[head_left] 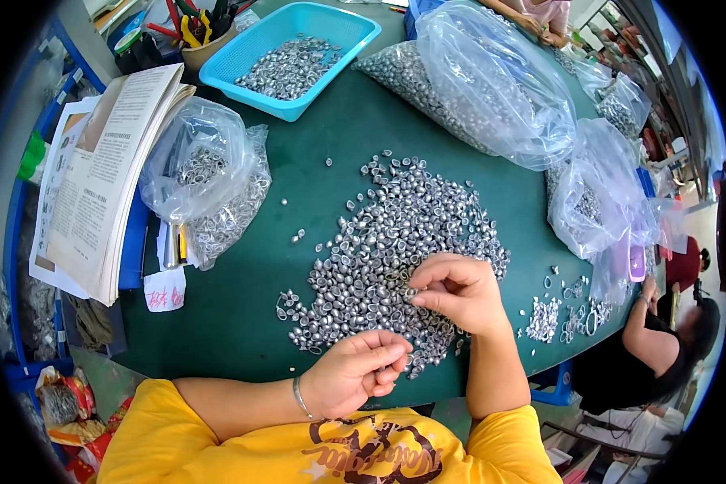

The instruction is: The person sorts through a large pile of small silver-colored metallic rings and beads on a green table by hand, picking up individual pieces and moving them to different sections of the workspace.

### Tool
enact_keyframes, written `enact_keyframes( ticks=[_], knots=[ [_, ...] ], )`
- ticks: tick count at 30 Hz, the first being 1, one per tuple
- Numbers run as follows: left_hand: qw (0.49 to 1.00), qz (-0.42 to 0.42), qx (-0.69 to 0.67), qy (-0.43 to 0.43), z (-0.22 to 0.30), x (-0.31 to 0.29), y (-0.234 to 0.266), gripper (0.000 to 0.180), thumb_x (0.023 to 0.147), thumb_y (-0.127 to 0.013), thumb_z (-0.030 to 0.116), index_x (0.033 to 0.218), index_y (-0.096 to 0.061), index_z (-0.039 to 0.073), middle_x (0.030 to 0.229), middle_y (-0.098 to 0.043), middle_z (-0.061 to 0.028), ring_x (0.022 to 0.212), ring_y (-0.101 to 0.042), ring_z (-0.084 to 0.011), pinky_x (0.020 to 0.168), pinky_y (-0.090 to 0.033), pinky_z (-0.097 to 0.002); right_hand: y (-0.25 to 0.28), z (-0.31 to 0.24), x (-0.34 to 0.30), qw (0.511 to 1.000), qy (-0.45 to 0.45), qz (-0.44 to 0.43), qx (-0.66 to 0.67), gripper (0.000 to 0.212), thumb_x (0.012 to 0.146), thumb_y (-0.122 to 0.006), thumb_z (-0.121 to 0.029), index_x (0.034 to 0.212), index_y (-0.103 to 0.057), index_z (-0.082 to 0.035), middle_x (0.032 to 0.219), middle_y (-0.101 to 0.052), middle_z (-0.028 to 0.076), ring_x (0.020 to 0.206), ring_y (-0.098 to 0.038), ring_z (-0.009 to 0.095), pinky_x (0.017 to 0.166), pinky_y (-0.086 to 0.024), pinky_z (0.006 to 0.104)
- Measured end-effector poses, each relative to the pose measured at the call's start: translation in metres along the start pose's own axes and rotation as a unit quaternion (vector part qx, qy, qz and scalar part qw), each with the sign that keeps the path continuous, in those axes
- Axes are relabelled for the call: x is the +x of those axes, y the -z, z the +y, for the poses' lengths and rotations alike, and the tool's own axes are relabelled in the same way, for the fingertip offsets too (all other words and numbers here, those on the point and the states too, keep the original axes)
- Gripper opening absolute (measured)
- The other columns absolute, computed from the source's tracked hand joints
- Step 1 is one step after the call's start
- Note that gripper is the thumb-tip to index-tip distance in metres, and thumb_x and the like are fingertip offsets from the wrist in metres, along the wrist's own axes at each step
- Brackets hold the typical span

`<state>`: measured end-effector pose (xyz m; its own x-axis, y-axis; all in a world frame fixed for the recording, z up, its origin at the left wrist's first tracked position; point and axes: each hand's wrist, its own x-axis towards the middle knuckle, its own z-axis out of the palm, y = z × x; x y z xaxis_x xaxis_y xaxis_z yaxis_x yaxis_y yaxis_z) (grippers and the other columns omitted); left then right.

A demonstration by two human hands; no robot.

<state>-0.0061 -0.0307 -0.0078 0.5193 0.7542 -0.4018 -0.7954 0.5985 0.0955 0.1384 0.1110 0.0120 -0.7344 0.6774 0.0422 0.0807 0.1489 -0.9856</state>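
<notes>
A large heap of small silver-grey drop-shaped metal pieces point(403, 218) is spread on the green table in front of me. Over the heap's near right part, my right hand point(464, 297) pinches one small metal piece point(411, 294) between thumb and forefinger. My left hand point(353, 373), with a bangle at its wrist, is closed at the heap's near edge. Its thumb lies against curled fingers, and what they hold, if anything, is hidden. The two hands are apart.
A blue plastic basket point(363, 32) of like pieces stands at the far left. Clear bags point(500, 81) of metal parts lie far right, another bag point(230, 194) left, beside upright papers point(97, 185). Small white pieces point(544, 321) lie right. Another person point(645, 347) sits at the right edge.
</notes>
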Motion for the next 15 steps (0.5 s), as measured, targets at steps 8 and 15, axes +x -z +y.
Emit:
enact_keyframes(
  ticks=[8,15],
  knots=[
    [0.99,0.059,0.042,-0.123,0.005,-0.002,-0.004,0.015,0.085,-0.056,0.017,0.091,-0.053,0.004,0.075,-0.053,-0.002,0.058,-0.044,-0.0059,0.049,-0.037,-0.0193,-0.009,-0.018,-0.008,0.986,0.084,-0.133,-0.05,0.015,0.068,-0.068,-0.001,0.082,-0.063,-0.002,0.08,-0.06,0.009,0.07,-0.059,0.019,0.059,-0.047,0.0267],
    [0.983,0.076,0.085,-0.14,0.004,-0.003,-0.006,0.014,0.086,-0.053,0.009,0.097,-0.053,0.0,0.077,-0.054,-0.0061,0.061,-0.046,-0.0101,0.051,-0.038,-0.0224,-0.011,-0.018,-0.008,0.982,0.114,-0.12,-0.092,0.017,0.067,-0.069,-0.002,0.083,-0.064,-0.001,0.077,-0.058,0.01,0.067,-0.058,0.021,0.058,-0.047,0.0278]
  ],
)
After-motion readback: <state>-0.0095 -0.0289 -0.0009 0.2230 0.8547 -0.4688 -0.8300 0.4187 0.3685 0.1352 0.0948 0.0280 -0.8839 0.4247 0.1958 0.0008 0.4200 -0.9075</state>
